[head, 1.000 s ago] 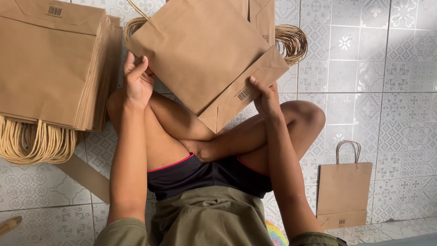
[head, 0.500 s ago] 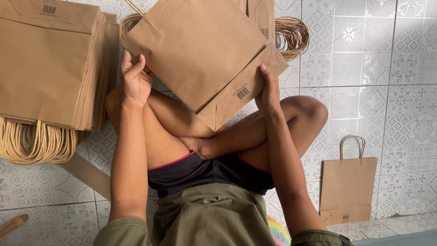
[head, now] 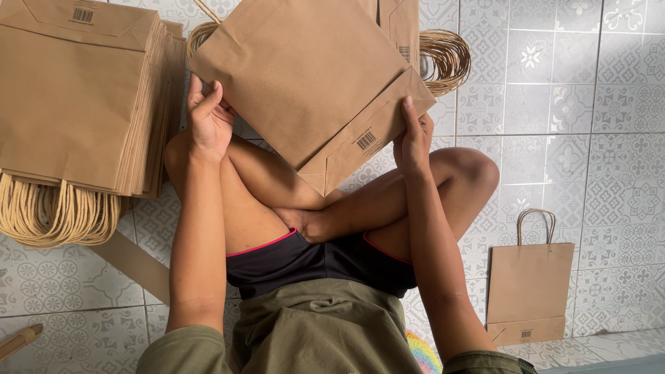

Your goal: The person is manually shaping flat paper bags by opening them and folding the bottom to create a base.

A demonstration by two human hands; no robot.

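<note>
Stack of flat brown paper bags, floor, far left. Left hand grips the held paper bag by its left edge; bag above crossed legs. Right hand grips its folded bottom. Single bag lying flat, right.

The brown paper bag has tilted slightly while the right hand slid up its folded base.
</note>
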